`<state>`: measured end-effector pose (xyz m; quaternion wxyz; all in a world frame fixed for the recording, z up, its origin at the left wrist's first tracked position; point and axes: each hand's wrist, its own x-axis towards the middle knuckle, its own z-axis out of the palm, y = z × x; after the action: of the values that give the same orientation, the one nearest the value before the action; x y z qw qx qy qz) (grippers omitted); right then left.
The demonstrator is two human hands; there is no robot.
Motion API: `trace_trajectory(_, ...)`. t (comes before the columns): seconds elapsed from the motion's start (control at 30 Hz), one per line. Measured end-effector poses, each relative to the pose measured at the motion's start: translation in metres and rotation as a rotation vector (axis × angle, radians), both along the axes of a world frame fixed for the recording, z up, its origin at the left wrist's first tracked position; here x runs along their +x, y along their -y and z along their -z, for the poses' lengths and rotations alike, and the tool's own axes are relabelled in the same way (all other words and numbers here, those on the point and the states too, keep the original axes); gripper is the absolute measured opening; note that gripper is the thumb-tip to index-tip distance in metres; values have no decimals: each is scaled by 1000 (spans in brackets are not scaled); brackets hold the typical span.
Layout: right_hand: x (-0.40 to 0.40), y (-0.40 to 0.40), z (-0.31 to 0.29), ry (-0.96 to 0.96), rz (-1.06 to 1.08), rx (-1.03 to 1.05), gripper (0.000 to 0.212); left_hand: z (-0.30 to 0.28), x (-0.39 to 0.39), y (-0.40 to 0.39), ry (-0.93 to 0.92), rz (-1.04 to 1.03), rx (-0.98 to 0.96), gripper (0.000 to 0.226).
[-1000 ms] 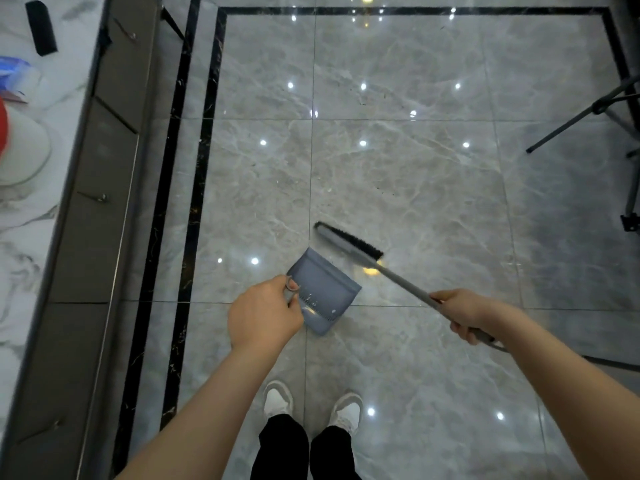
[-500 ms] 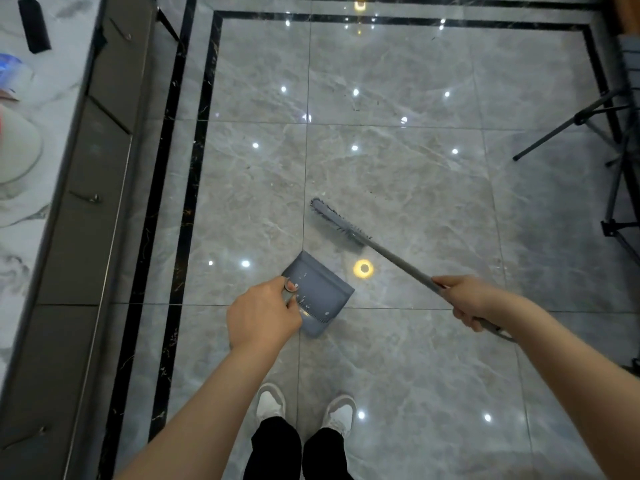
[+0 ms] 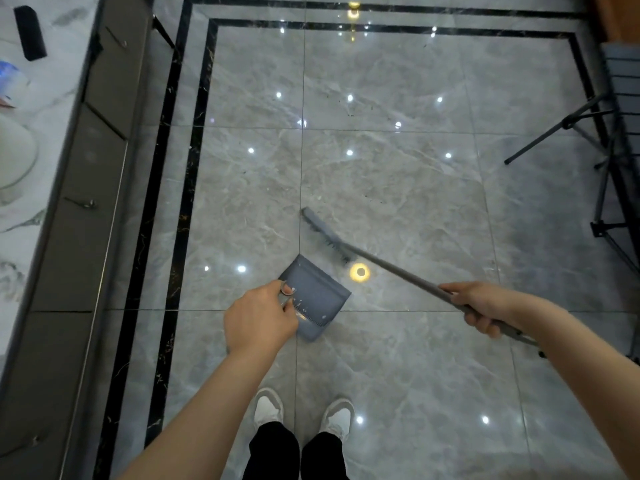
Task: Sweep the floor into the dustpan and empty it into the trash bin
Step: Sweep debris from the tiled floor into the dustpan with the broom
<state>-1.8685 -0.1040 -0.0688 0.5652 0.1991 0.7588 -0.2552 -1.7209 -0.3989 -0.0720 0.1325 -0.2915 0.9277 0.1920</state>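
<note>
A grey-blue dustpan point(image 3: 320, 292) rests on the glossy grey tile floor just ahead of my feet, its mouth facing up and right. My left hand point(image 3: 259, 317) grips its handle at the near left edge. My right hand point(image 3: 479, 304) is closed around the long grey handle of a broom point(image 3: 391, 263). The broom's dark bristle head point(image 3: 323, 230) lies on the floor just beyond the dustpan's mouth. Small dark specks of dirt point(image 3: 349, 110) are scattered on the tiles farther ahead. No trash bin is in view.
A marble-topped counter with dark drawers point(image 3: 79, 209) runs along the left. A black tripod stand point(image 3: 568, 129) and a dark metal frame point(image 3: 620, 188) stand at the right. Black inlay stripes point(image 3: 166, 209) border the floor. My white shoes point(image 3: 301, 410) are at the bottom.
The broom head has moved away from the dustpan mouth, farther out across the floor. My left hand and the dustpan have stayed in place. The view has tilted slightly forward.
</note>
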Motion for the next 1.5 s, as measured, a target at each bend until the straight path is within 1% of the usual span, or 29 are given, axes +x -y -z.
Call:
trace_trajectory(0.1, 5, 10, 16, -175, -86, 78, 47, 0, 0, 0, 10, -7, 2, 19)
trace_trajectory(0.17, 14, 18, 29, -183, -98, 83, 48, 0, -1, 1, 18, -9, 5, 18)
trace_trajectory(0.27, 33, 25, 37, -21, -73, 26, 49, -1, -1, 1, 19, -7, 5, 19)
trace_trajectory(0.4, 41, 15, 26, 245, -38, -64, 46, -1, -3, 0, 19, 5, -5, 18)
trace_trajectory(0.5, 31, -2, 9, 295, 6, -88, 42, -2, -1, -1, 20, 13, -14, 19)
trace_trajectory(0.57, 24, -11, 1, 254, -2, -77, 41, -2, 0, 0, 18, 13, -11, 19)
trace_trajectory(0.63, 18, -16, 1, 166, -1, -56, 43, -1, 1, 0, 7, 10, -7, 19)
trace_trajectory(0.73, 18, -12, 8, 8, -21, -6, 45, -1, 0, -1, -1, 0, -9, 19)
trace_trajectory(0.8, 24, -4, 18, -63, -57, 12, 45, -1, -1, -1, -3, -2, -10, 19)
trace_trajectory(0.87, 34, 6, 29, -37, -51, -5, 47, 0, -2, -1, -2, -2, -11, 19)
trace_trajectory(0.97, 50, 15, 37, 124, -28, -58, 51, 0, -2, -1, -4, 6, -25, 19)
trace_trajectory(1.03, 55, 13, 35, 199, -5, -88, 50, 0, -2, -1, -1, 10, -31, 18)
trace_trajectory(1.17, 41, -4, 16, 209, 126, -106, 45, -2, -1, 0, 26, 10, -17, 19)
trace_trajectory(1.23, 35, -8, 6, 144, 138, -88, 45, -5, 2, 1, 44, 6, 22, 18)
trace_trajectory(1.33, 33, 1, -3, 3, 90, -52, 45, -12, 11, 9, 87, -15, 82, 14)
trace_trajectory(1.43, 33, 18, 2, -124, 61, -23, 44, -17, 25, 23, 84, -50, 93, 8)
trace_trajectory(1.5, 33, 30, 10, -167, 62, -14, 44, -18, 36, 33, 72, -74, 80, 10)
